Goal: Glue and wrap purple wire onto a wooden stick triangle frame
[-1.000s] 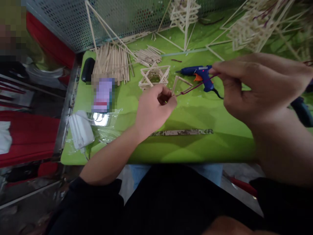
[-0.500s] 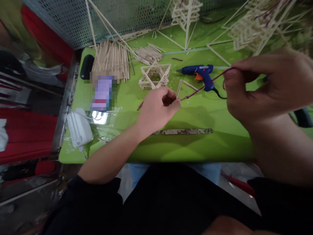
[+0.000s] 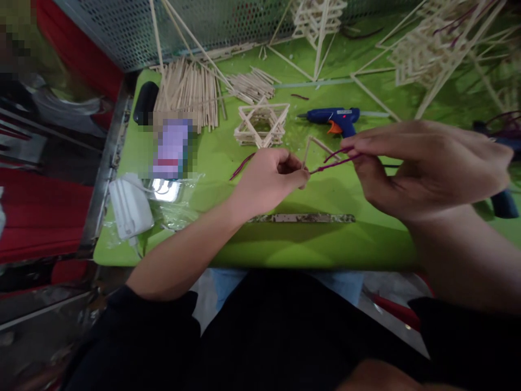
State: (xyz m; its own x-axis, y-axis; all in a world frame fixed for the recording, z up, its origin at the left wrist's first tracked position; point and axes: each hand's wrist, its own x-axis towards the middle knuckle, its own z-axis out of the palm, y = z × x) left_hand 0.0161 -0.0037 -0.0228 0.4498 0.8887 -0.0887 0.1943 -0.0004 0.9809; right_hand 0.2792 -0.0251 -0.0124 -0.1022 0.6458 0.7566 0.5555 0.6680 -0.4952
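Observation:
My left hand [image 3: 266, 182] pinches the corner of a small triangle of wooden sticks [image 3: 315, 145] together with one end of a purple string [image 3: 330, 161]. My right hand [image 3: 423, 165] grips the other part of that string between thumb and fingers, just right of the triangle. A loose tail of the string [image 3: 241, 165] lies on the green table [image 3: 325, 239] left of my left hand. Both hands hover low over the table.
A blue glue gun [image 3: 334, 117] lies behind the hands. A stacked stick star [image 3: 262, 126] stands beside it, with piles of loose sticks [image 3: 189, 92] further back. A flat stained strip [image 3: 303, 218] lies near the front edge. A white adapter [image 3: 129, 206] sits left.
My right hand has come down and left towards my left hand, so the string between them is now shorter and looped. My left hand stayed at the triangle's corner.

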